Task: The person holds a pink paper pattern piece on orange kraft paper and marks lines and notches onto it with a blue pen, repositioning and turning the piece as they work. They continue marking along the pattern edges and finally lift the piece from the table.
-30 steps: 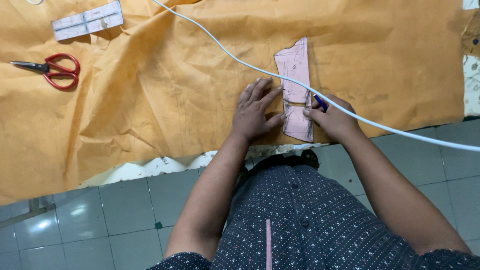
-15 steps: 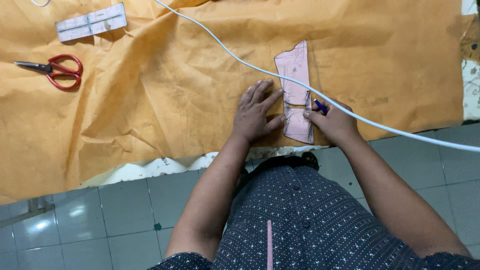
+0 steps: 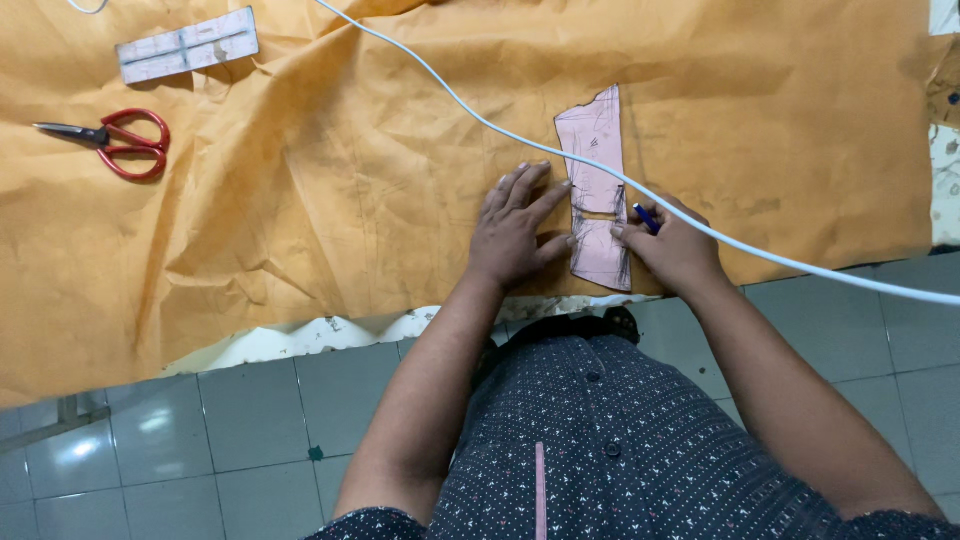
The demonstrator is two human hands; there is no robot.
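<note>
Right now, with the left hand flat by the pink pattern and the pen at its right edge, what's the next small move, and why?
Probably run the pen a little further along the pattern edge. The left hand pins the piece flat on the brown paper, the right hand has the tip at the edge, and the white cable crosses just above, so keep the stroke short.

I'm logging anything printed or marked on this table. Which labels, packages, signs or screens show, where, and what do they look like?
No packages, signs or screens.
Ruler: top left on the brown paper, flat pale rectangle with printed markings.
Pink pattern piece: centre right between the hands, narrow strip with pen marks.
</note>
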